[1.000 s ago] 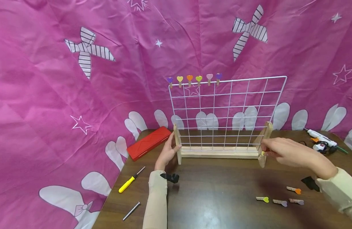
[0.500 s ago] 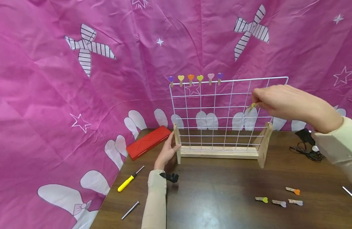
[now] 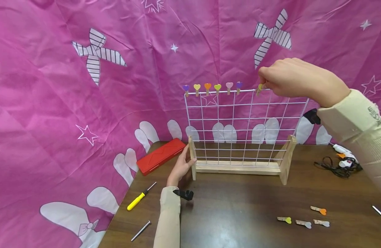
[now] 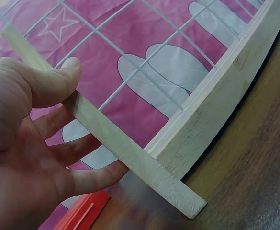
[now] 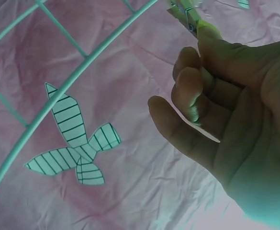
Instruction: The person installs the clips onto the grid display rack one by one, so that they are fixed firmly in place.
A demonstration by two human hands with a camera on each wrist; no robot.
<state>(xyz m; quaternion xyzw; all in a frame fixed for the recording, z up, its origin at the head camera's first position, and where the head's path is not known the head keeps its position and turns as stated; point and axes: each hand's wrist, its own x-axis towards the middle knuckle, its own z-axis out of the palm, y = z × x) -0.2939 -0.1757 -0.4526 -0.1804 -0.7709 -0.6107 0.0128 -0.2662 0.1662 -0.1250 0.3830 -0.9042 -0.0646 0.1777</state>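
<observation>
My right hand point(image 3: 297, 77) pinches a small wooden clothespin point(image 5: 185, 17) with a yellow heart between thumb and fingertips. In the head view that clothespin is at the top wire of the white wire grid point(image 3: 249, 130), right of the row of heart clothespins point(image 3: 207, 86) clipped there. The other fingers of this hand are loosely bent in the right wrist view. My left hand point(image 4: 34, 124) grips the left wooden upright point(image 4: 125, 139) of the grid's stand, thumb in front and fingers behind it.
Several heart clothespins point(image 3: 303, 224) lie at the front right of the table. A red case point(image 3: 161, 156), a yellow screwdriver point(image 3: 137, 200) and a metal rod point(image 3: 141, 231) lie on the left. A glue gun point(image 3: 345, 153) and a black cable point(image 3: 334, 168) are at the back right.
My right hand has risen from beside the stand's right upright to the grid's top wire, moving left with the yellow-heart clothespin. The left hand has stayed on the left upright.
</observation>
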